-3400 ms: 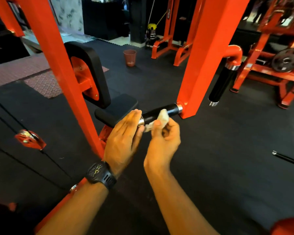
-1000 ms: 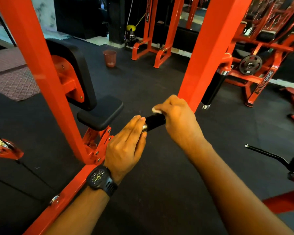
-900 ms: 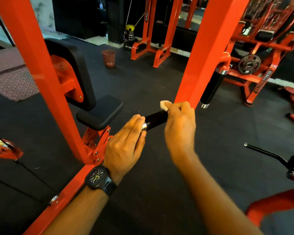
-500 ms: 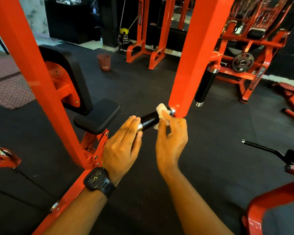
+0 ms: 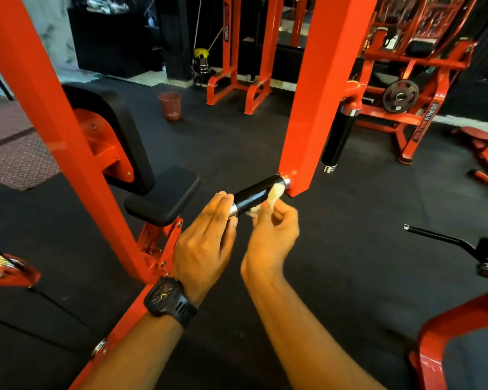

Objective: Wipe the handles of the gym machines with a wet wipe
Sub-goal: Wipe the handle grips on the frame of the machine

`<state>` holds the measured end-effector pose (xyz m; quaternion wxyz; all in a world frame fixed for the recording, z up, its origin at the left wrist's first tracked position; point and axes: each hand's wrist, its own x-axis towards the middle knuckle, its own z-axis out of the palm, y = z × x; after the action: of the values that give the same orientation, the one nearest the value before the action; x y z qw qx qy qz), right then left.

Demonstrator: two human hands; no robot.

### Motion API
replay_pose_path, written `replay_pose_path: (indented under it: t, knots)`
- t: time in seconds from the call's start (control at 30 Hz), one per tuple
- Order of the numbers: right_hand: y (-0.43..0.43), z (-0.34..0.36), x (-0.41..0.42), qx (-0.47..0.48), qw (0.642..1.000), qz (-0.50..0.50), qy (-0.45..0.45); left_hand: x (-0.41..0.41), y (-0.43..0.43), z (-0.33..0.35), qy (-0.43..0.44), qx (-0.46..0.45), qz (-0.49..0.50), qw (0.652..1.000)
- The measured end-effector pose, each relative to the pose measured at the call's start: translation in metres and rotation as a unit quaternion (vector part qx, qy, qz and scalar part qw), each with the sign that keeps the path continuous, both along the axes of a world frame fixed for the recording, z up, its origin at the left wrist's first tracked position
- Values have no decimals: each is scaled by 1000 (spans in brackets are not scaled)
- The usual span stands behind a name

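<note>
Black gym floor all round. Jutting from the foot of the orange post: black handle. At its end far from the post, left hand, fingers straight, touching the steel cap. Right hand pinching the wipe (crumpled, white) under the handle, just short of the post; half a second ago up on top, against the post's collar.
</note>
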<state>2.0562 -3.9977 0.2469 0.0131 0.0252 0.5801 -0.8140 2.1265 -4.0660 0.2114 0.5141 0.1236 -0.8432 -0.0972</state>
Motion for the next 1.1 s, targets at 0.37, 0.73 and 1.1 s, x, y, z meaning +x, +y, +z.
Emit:
replay_pose_path:
  t: [0.37,0.73,1.1]
  knots:
    - [1,5,-3,-191,965,73,-164,0,0,0,-10,-8,1,1000]
    - [7,-4,28,-69,996,61,-9,0,-3,-1,-26,4,-13,1000]
    - [26,24,-50,416,629,158,637,-4,-3,-3,5,18,6,1000]
